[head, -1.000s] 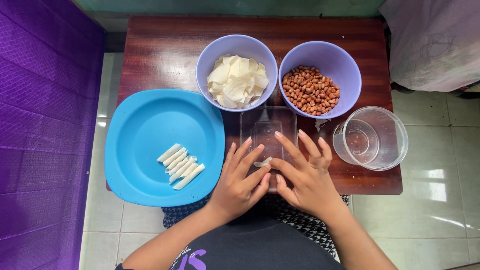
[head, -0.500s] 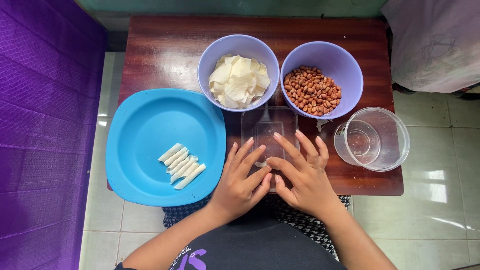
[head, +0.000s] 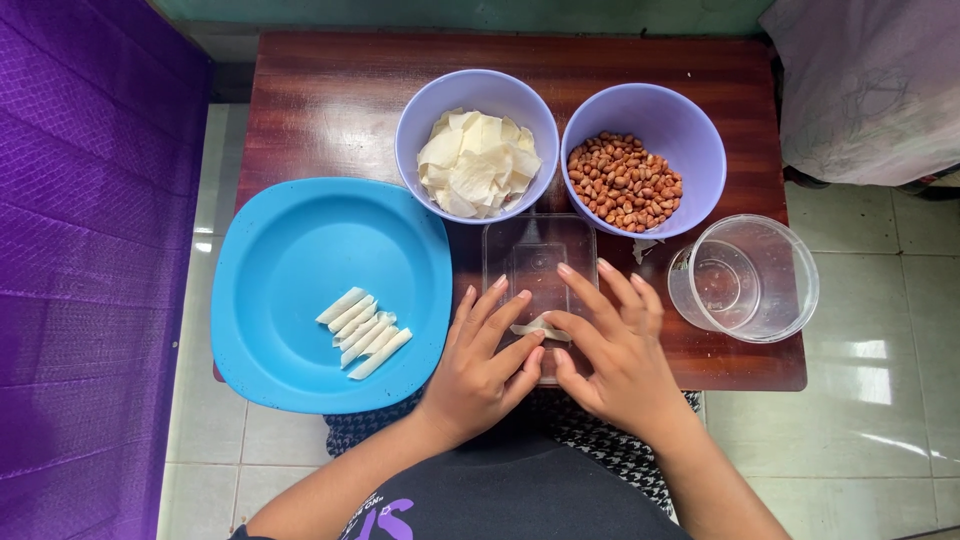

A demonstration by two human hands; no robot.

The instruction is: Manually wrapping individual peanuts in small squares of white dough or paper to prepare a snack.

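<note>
Seen from above, both my hands work a small wrapper [head: 541, 327] on a clear tray [head: 539, 262] at the near edge of the tabletop [head: 330, 100]. My left hand [head: 485, 365] lies with its fingers spread and slanting toward the wrapper, fingertips touching its left end. My right hand [head: 615, 350] mirrors it, fingers fanned, thumb and forefinger closing lightly on the right end; how firmly they pinch I cannot tell.

The wrapper looks thin, pale and limp, likely light and easy to tear, so I judge it best taken by its edges with fingertips only, rolled and never squeezed. It sits between my 2 hands, just under the fingertips, on the near half of the tray.

To my left a blue plate [head: 290, 250] holds a row of finished white rolls [head: 363, 333], lying side by side. Beyond the tray stand 2 lilac bowls, touching: 1 bowl of wrappers [head: 478, 163], 1 bowl of peanuts [head: 625, 182]. A clear tub [head: 745, 278] rests on its side at my right, near the tabletop's corner.
</note>
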